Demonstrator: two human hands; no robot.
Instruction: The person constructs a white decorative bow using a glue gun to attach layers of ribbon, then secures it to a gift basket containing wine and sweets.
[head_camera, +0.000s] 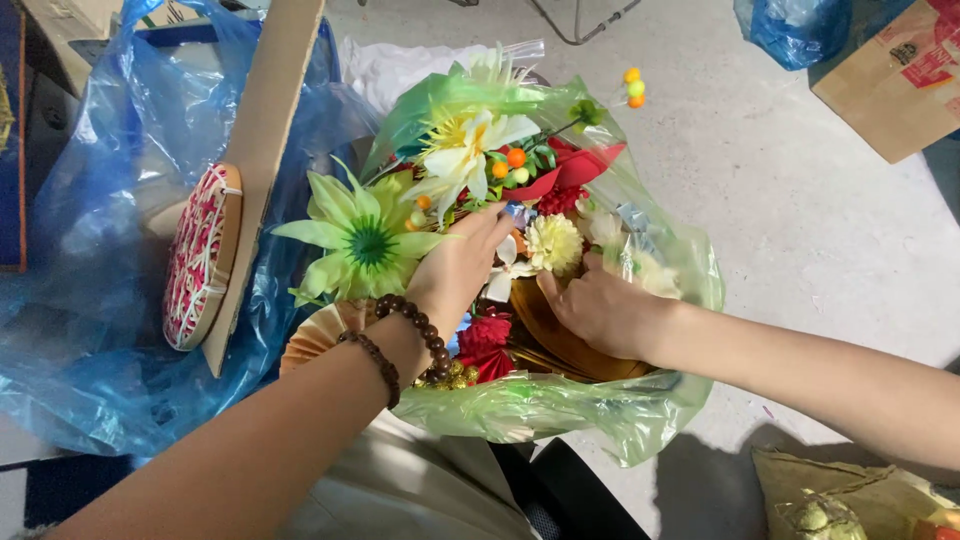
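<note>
Pale grey concrete floor (800, 200) is spreading out to the right, scuffed and taking soft, even light. A cardboard box (895, 75) is sitting at the top right corner, just beside a crumpled blue plastic bag (790, 28). Thin metal chair legs (585, 25) are showing at the top edge. A woven tan sack (850, 495) is lying at the lower right.

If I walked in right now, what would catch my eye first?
Probably the green plastic bag in the middle, stuffed with bright artificial flowers, above all a big green flower and a white-and-yellow one. Both bare hands dig in: left hand, with beaded bracelets at its wrist, and right hand. A blue plastic bag lies to the left.
</note>
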